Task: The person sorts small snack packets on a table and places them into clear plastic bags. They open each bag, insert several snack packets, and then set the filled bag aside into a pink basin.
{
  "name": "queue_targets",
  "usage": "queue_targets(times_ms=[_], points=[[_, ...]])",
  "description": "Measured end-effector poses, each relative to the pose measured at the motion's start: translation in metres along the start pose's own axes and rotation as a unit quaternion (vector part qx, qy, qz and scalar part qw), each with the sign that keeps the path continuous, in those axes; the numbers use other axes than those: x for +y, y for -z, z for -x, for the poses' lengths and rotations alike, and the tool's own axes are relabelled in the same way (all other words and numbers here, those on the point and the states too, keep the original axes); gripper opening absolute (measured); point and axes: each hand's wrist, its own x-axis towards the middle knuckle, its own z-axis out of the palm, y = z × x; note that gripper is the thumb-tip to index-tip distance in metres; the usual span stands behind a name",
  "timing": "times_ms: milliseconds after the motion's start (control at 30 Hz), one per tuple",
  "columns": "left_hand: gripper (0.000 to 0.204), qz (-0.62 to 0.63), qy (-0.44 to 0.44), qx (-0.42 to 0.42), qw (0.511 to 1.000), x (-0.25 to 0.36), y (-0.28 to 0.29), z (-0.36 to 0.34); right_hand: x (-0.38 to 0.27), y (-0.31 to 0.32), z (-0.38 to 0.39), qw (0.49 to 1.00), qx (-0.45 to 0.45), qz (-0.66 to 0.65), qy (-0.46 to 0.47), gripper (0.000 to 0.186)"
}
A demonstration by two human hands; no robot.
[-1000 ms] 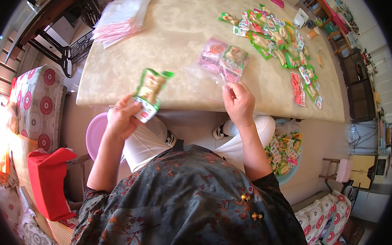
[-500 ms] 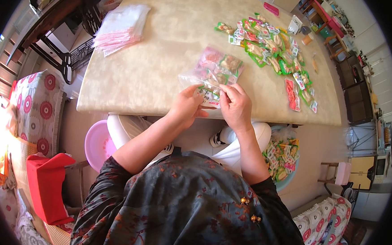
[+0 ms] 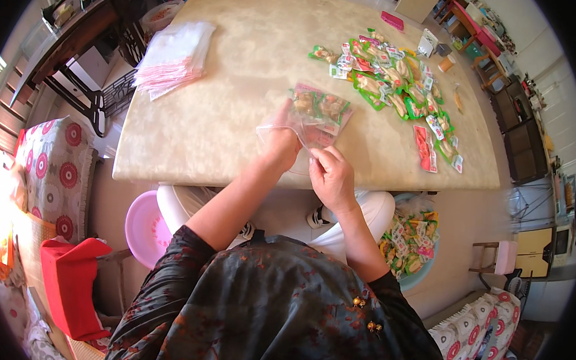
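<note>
A clear plastic bag with a pink printed part lies near the table's front edge, with several small green-edged food packets in its far end. My left hand reaches into the bag's mouth. Its fingers point toward the packets, blurred behind the plastic, so their grip is unclear. My right hand is closed, pinching the rim of the bag between thumb and fingers.
Loose food packets are heaped at the table's right, with a red packet nearest me. Flat plastic bags are stacked at left. Below the table are a pink basin on the left and a packet-filled blue basin on the right.
My left hand has moved from the bag's near edge to inside its mouth. The packets within now sit at the far end. My right hand still pinches the rim, slightly lower in view.
</note>
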Motion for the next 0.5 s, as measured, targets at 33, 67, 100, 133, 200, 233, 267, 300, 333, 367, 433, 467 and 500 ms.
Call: queue_targets(times_ms=[33,67,100,133,200,233,267,300,333,367,433,467,500], points=[[0.050,-0.005,-0.011,-0.022,1.000,-0.005,0.005,0.003,0.000,-0.001,0.001,1.000,-0.003,0.000,0.000,0.015],[0.047,-0.010,-0.022,-0.044,0.999,-0.011,0.012,0.002,0.001,-0.003,0.002,1.000,-0.002,0.000,0.006,0.015],[0.056,-0.048,-0.014,-0.047,0.998,-0.024,0.029,-0.007,0.003,-0.005,0.003,1.000,-0.001,0.000,0.011,0.015],[0.052,-0.052,-0.015,-0.045,0.998,-0.030,0.035,-0.012,0.005,-0.006,0.004,1.000,0.000,0.002,0.017,0.016],[0.043,-0.059,-0.018,-0.041,0.997,-0.038,0.042,-0.022,0.006,-0.008,0.006,1.000,0.000,0.001,0.012,0.016],[0.038,-0.102,0.004,-0.022,0.994,-0.039,0.044,-0.030,0.006,-0.008,0.007,1.000,0.000,0.001,0.010,0.016],[0.034,-0.145,0.025,-0.004,0.989,-0.037,0.046,-0.040,0.006,-0.008,0.007,1.000,-0.004,0.001,0.009,0.016],[0.029,-0.188,0.047,0.015,0.981,-0.034,0.045,-0.047,0.005,-0.008,0.008,1.000,-0.008,0.000,0.009,0.016],[0.026,-0.059,0.045,0.010,0.997,-0.032,0.044,-0.052,0.004,-0.009,0.009,1.000,-0.012,0.000,0.008,0.017],[0.024,0.071,0.044,0.005,0.996,-0.031,0.043,-0.057,0.003,-0.010,0.010,1.000,-0.013,-0.001,-0.002,0.017],[0.020,0.185,0.033,-0.012,0.982,-0.031,0.041,-0.059,0.002,-0.011,0.011,1.000,-0.017,0.000,-0.020,0.018],[0.020,0.169,0.023,-0.023,0.985,-0.031,0.041,-0.059,0.003,-0.010,0.011,1.000,-0.015,0.003,-0.013,0.018],[0.019,0.151,0.014,-0.033,0.988,-0.032,0.042,-0.057,0.004,-0.010,0.012,1.000,-0.012,0.005,-0.006,0.018]])
